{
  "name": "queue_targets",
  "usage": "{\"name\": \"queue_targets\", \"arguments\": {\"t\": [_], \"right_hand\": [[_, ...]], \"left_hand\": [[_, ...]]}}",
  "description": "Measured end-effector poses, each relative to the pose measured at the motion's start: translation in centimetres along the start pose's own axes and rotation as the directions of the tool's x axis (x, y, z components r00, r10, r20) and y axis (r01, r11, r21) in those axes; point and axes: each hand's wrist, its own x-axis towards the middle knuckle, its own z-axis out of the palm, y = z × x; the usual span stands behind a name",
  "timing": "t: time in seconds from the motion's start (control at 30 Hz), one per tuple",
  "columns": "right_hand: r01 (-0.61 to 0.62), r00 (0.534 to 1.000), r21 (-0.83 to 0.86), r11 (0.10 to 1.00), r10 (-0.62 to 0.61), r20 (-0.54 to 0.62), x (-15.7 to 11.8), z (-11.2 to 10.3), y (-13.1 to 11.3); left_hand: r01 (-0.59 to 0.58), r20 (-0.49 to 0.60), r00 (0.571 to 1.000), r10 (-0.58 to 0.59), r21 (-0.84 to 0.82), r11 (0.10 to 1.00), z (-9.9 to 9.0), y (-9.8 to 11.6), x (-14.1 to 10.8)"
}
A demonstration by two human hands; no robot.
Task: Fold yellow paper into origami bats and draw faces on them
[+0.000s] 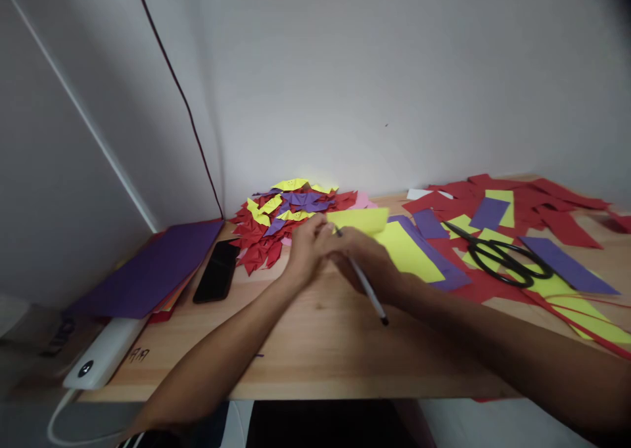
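My two hands meet above the middle of the wooden table. My left hand (pixel 308 241) is closed at one end of a small yellow paper strip (pixel 362 219), raised off the tabletop; the exact grip is partly hidden. A pen (pixel 369 291) with a light barrel and dark end slants down toward me out of my closed right hand (pixel 367 257). Its fingertips overlap those of my left. Just behind lies a heap of folded red, yellow and purple paper pieces (pixel 300 205). A flat yellow sheet (pixel 411 254) on purple paper (pixel 456 277) lies right of my right hand.
Black-handled scissors (pixel 507 257) rest on scattered red strips (pixel 566 224) and yellow and purple pieces at right. A black phone (pixel 217 270), a stack of coloured paper (pixel 152 264) and a white power strip or power bank (pixel 106 356) lie left. A wall (pixel 345 93) stands behind.
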Motion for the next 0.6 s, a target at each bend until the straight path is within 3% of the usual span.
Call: {"name": "queue_targets", "arguments": {"t": [0.1, 0.2, 0.3, 0.33, 0.43, 0.6], "right_hand": [[-0.307, 0.943, -0.127, 0.943, 0.283, -0.175, 1.5, -2.2, 1.7], [-0.493, 0.851, -0.306, 0.814, 0.524, 0.022, 1.7, -3.8, 4.4], [-0.471, 0.607, -0.630, 0.618, 0.745, 0.277, 1.0, -4.3, 7.0], [-0.457, 0.576, -0.653, 0.603, 0.761, 0.300, 0.6, -4.3, 7.6], [-0.423, 0.542, -0.683, 0.595, 0.771, 0.336, -0.1, -4.2, 8.5], [-0.438, 0.506, -0.704, 0.559, 0.801, 0.322, 0.0, -4.4, 8.0]], "left_hand": [[0.156, -0.110, 0.978, -0.175, -0.163, 0.974, -3.7, 0.3, -1.2], [0.231, -0.123, 0.954, -0.273, -0.277, 0.933, -6.5, -0.1, -2.9], [0.287, -0.094, 0.937, -0.336, -0.340, 0.895, -8.1, -0.9, -4.3], [0.300, -0.089, 0.932, -0.351, -0.352, 0.886, -8.4, -1.3, -4.5], [0.317, -0.098, 0.922, -0.375, -0.367, 0.875, -8.8, -2.0, -4.8], [0.313, -0.095, 0.925, -0.367, -0.355, 0.881, -8.5, -2.0, -4.6]]}}
